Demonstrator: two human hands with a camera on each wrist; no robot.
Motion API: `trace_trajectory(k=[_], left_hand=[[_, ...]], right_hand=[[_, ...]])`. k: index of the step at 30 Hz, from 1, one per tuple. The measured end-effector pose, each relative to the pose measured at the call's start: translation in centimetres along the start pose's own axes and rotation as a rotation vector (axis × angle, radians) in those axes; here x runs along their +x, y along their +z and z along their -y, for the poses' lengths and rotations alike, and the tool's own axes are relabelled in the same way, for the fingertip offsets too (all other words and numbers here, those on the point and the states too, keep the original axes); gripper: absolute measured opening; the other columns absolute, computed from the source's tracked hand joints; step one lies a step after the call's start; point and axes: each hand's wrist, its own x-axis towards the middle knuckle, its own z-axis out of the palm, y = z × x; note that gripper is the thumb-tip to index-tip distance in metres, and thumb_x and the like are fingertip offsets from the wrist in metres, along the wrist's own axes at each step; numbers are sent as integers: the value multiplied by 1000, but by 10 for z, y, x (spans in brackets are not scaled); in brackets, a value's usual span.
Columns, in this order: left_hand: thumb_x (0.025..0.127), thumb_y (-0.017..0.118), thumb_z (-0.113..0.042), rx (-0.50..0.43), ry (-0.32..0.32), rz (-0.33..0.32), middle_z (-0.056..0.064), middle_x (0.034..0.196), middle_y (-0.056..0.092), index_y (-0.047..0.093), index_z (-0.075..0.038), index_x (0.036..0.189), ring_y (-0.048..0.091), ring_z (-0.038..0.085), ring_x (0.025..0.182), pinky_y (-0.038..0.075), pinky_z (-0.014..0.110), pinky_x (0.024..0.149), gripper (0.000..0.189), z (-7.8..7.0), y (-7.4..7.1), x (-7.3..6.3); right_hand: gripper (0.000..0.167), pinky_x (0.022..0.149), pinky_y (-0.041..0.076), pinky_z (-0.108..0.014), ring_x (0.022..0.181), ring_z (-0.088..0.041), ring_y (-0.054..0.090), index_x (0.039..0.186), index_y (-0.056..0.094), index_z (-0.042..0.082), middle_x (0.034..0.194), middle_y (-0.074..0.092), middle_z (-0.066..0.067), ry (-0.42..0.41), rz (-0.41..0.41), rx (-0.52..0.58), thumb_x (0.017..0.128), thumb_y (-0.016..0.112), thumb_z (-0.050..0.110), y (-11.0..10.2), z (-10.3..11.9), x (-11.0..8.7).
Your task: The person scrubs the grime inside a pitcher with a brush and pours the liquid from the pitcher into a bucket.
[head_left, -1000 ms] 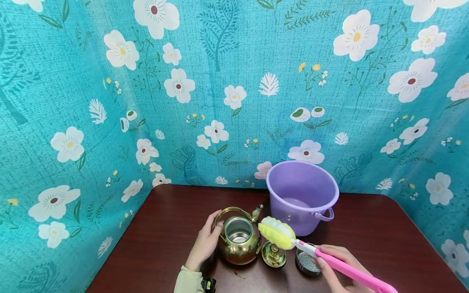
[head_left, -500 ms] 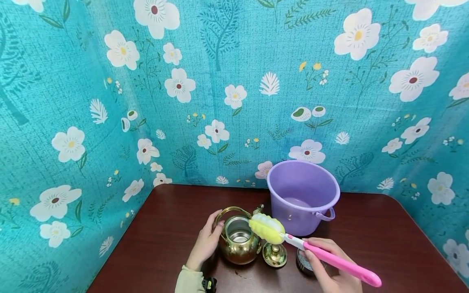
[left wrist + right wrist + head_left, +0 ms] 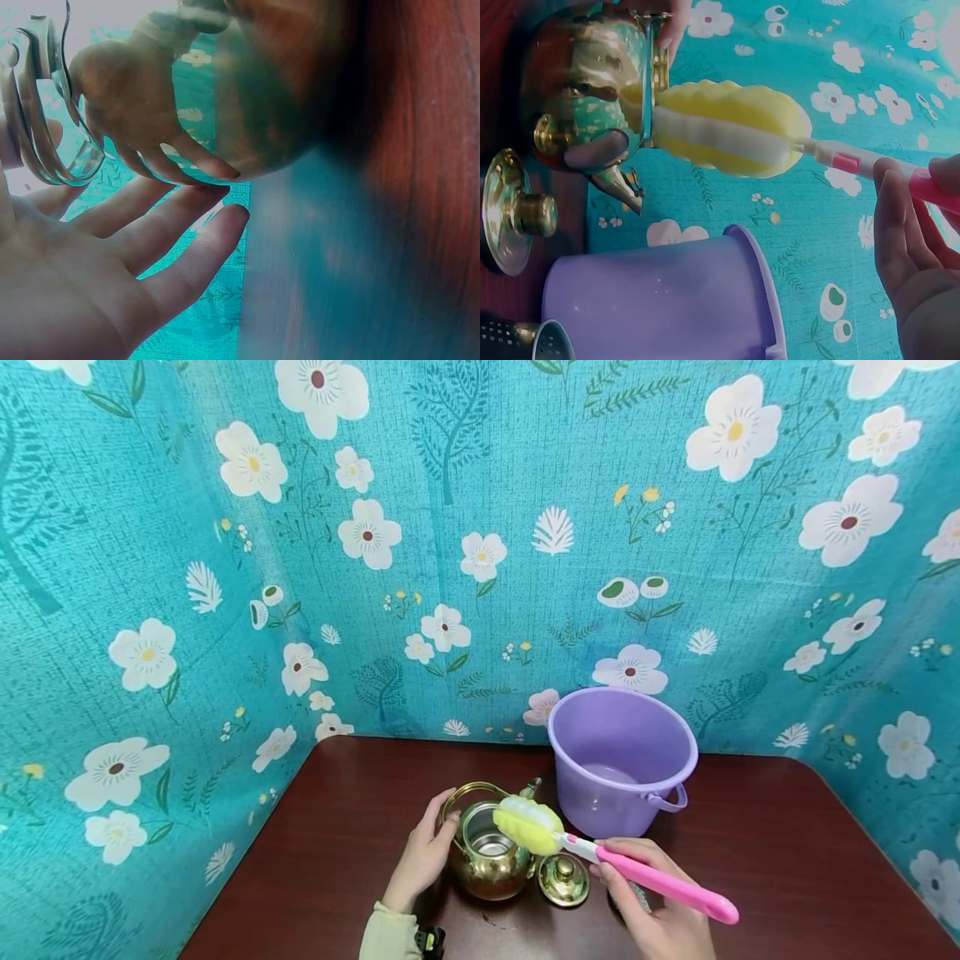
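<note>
A gold kettle (image 3: 491,878) stands lidless on the table, its steel inside showing. My left hand (image 3: 422,860) steadies it from the left, thumb and forefinger at the raised handle (image 3: 459,792); in the left wrist view the other fingers (image 3: 187,262) lie spread against the shiny belly. My right hand (image 3: 667,927) grips a bottle brush by its pink handle (image 3: 667,883). The brush's yellow-and-white sponge head (image 3: 727,127) points at the kettle's mouth, its tip right at the rim. The gold lid (image 3: 564,881) lies knob up beside the kettle.
Behind the lid stands a purple bucket (image 3: 600,810). A perforated metal strainer (image 3: 521,341) sits right of the lid, mostly hidden by my right hand in the head view. Blue flowered cloth (image 3: 480,610) hangs behind the dark wooden table (image 3: 360,793).
My right hand has carried the brush leftward, bringing its sponge head from beside the spout to over the kettle's opening. The left hand and kettle have stayed in place.
</note>
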Motion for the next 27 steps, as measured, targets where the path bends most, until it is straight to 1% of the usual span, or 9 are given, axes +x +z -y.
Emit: trace_trajectory(k=[3, 4, 8, 13, 18, 20, 24, 27], left_hand=[[103, 45, -25, 2, 6, 2, 16, 139, 54, 41, -23, 143, 56, 29, 123, 44, 52, 99, 41, 0, 0, 0], [103, 45, -26, 0, 4, 4, 16, 139, 54, 41, -23, 144, 56, 29, 124, 43, 52, 99, 41, -1, 0, 0], [103, 45, -28, -9, -20, 8, 12, 141, 53, 41, -26, 144, 55, 26, 126, 42, 51, 101, 41, -2, 0, 1], [102, 45, -27, -7, -30, 4, 9, 142, 53, 41, -26, 143, 54, 26, 126, 42, 50, 101, 41, -3, 1, 2], [102, 45, -27, -2, -36, -3, 9, 141, 54, 42, -26, 143, 54, 26, 126, 43, 50, 100, 41, -2, 0, 1], [102, 45, -27, -1, -38, -3, 9, 140, 55, 42, -27, 143, 54, 25, 126, 43, 50, 100, 41, -2, 0, 1], [102, 45, -26, -7, -43, -2, 10, 138, 57, 42, -27, 143, 55, 24, 125, 42, 50, 102, 41, -2, 0, 0], [102, 45, -25, -11, -33, 8, 13, 138, 56, 41, -25, 144, 56, 24, 125, 42, 50, 102, 42, -2, 0, 0]], right_hand=[[40, 70, 50, -13, 82, -9, 65, 104, 66, -5, 97, 69, -10, -21, 5, -54, 69, 68, -25, 2, -2, 1], [41, 71, 49, -12, 83, -8, 65, 104, 67, -4, 97, 69, -9, -15, 5, -71, 69, 69, -24, 3, -2, 1], [44, 77, 48, -11, 89, -5, 64, 104, 68, -1, 98, 69, -7, 28, -4, -116, 68, 70, -25, 5, -1, 5], [38, 78, 47, -11, 91, -2, 62, 105, 69, 4, 97, 70, -2, 106, 25, -160, 73, 71, -18, 8, 1, 10], [35, 78, 47, -11, 90, -1, 62, 105, 70, 6, 96, 70, -1, 122, 61, -159, 76, 71, -13, 12, 1, 12], [34, 78, 47, -11, 90, -1, 62, 105, 70, 6, 95, 70, -2, 115, 71, -162, 77, 71, -12, 13, 1, 14], [31, 79, 46, -10, 90, 0, 63, 104, 70, 11, 95, 71, 1, 108, 96, -216, 79, 72, -7, 14, 2, 18], [30, 80, 46, -10, 89, -2, 64, 102, 70, 12, 94, 70, 1, 95, 109, -222, 79, 72, -7, 15, 1, 20]])
